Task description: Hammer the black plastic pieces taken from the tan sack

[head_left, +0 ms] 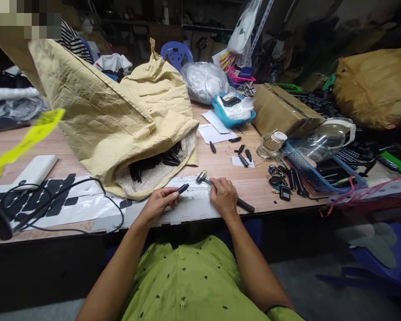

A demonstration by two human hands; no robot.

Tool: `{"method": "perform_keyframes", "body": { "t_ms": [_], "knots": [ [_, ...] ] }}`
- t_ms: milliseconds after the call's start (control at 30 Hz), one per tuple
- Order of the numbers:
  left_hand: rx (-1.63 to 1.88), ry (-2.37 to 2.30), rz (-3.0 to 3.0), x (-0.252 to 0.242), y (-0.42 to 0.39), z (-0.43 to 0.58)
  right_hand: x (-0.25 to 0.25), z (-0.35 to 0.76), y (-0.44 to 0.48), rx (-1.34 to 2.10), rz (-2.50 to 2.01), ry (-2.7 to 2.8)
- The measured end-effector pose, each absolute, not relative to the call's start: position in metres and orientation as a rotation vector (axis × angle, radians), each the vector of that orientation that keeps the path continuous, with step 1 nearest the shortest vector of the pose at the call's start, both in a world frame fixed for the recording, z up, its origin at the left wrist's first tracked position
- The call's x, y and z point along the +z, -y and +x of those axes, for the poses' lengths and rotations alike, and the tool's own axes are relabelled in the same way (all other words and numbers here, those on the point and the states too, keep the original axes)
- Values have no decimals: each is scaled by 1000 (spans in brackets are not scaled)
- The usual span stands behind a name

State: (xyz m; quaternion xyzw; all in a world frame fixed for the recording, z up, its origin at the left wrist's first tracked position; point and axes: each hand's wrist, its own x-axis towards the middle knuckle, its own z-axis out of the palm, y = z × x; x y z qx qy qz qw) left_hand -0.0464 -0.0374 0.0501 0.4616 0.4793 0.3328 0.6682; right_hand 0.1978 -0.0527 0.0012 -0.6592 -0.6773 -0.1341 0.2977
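Note:
My left hand (159,201) is closed around a small black stick-shaped part (182,188) whose tip points right, just above the table's front edge. My right hand (224,196) grips a small hammer; its metal head (201,177) lies up-left of my knuckles and its black handle (246,205) sticks out to the right. The hammer head is a short way right of the part's tip. Both hands rest over a white plastic strip (190,209) along the edge.
A tan woven sack (113,116) lies open behind my hands with several black parts (153,162) spilling out. Loose black parts (243,156), papers, a blue tray (232,118), a cardboard box (280,109) and a basket with keys crowd the right. A cable (70,191) loops left.

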Motion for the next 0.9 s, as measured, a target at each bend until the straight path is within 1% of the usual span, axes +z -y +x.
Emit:
{"method": "perform_keyframes", "body": {
  "t_ms": [167, 300, 400, 533, 633, 767, 900],
  "knots": [
    [766, -1045, 919, 45, 38, -49, 0, 198, 52, -353, -1748, 1796],
    [741, -1056, 975, 40, 36, -50, -1, 198, 51, -339, -1758, 1803],
    [759, -1122, 1225, 36, 34, -50, -1, 198, 51, -337, -1756, 1802],
    [820, -1237, 1804, 29, 31, -45, -1, 198, 51, -355, -1744, 1798],
    [790, -1329, 2103, 19, 30, -40, 0, 198, 51, -346, -1756, 1801],
    [728, -1314, 2286, 7, 29, -39, -1, 198, 51, -329, -1770, 1820],
    [759, -1280, 2339, 4, 29, -41, -2, 200, 52, -317, -1788, 1845]
  ]
}}
